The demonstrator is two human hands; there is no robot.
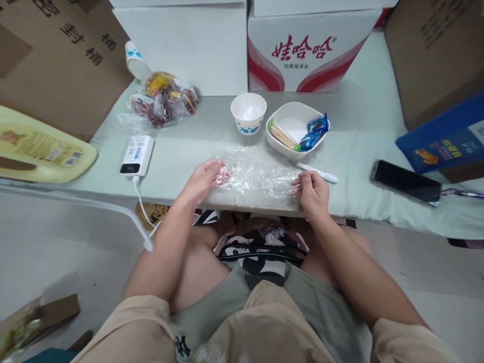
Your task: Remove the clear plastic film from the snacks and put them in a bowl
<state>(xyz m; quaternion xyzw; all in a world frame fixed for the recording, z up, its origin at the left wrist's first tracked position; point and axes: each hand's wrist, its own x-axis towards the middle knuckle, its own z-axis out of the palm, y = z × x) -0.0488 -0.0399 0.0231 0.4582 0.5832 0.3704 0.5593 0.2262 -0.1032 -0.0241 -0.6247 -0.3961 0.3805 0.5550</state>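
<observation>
A crumpled sheet of clear plastic film lies on the pale green surface in front of me. My left hand rests at its left edge, fingers curled round a small pinkish thing I cannot make out. My right hand pinches the film's right edge with its fingers pressed together. Just behind the film stand a white paper cup and a white bowl with wooden sticks and a blue wrapper in it. A white plastic utensil lies beside my right hand.
A power bank with a cable lies at left, a bag of snacks behind it. A black phone and a blue box are at right. Cardboard boxes line the back. A yellow bottle lies at far left.
</observation>
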